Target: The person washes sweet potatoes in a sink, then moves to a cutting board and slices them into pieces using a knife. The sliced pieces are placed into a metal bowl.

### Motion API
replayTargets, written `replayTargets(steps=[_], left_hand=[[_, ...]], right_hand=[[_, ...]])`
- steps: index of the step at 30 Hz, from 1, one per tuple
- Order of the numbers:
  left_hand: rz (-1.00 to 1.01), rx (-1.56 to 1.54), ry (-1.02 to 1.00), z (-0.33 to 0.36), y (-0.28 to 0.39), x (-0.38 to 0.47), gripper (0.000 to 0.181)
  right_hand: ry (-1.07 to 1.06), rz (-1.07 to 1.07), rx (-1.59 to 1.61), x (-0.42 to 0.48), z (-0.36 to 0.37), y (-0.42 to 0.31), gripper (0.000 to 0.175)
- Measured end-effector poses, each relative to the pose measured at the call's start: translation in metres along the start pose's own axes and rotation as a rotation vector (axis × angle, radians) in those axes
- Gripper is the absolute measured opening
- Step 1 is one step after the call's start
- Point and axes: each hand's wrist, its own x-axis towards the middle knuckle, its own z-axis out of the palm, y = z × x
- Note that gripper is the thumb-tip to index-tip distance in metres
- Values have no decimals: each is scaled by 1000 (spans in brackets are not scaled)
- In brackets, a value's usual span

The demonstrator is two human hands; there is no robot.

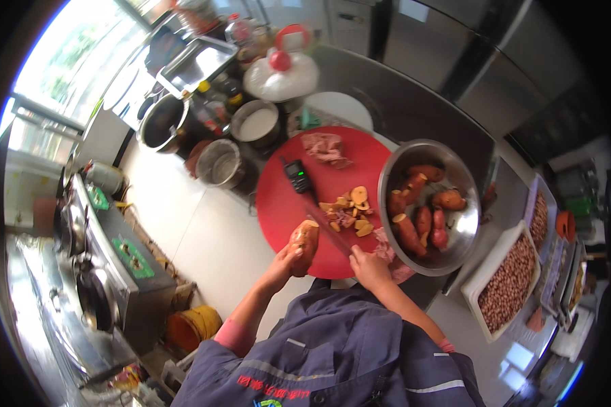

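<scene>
My left hand (286, 262) holds a sweet potato (304, 244) upright over the near left edge of a round red cutting board (277, 203); its upper end is cut and shows orange flesh. In my right hand (369, 265) is the handle of a knife, whose blurred blade (331, 229) points up and left over the board. Cut sweet potato pieces (360, 196) lie heaped beyond the blade. At the right, a steel bowl (466, 244) holds several sweet potatoes (410, 234), some with cut ends.
On the board are a black handheld radio (298, 175) and a crumpled pink cloth (327, 148). Another pink cloth (384, 249) lies by the bowl. Metal pots (219, 163) and bottles (211, 94) stand at the back left. A white tray (506, 280) of beans or nuts is at the right.
</scene>
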Motion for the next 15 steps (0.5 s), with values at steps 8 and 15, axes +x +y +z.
replayTargets(steps=[8,15], left_hand=[[217,700,-252,125,127,27,70],[776,1502,-540,278,105,120,80]], right_hand=[[12,11,-75,-31,-21,11,16],[52,6,-132,-29,9,13,20]])
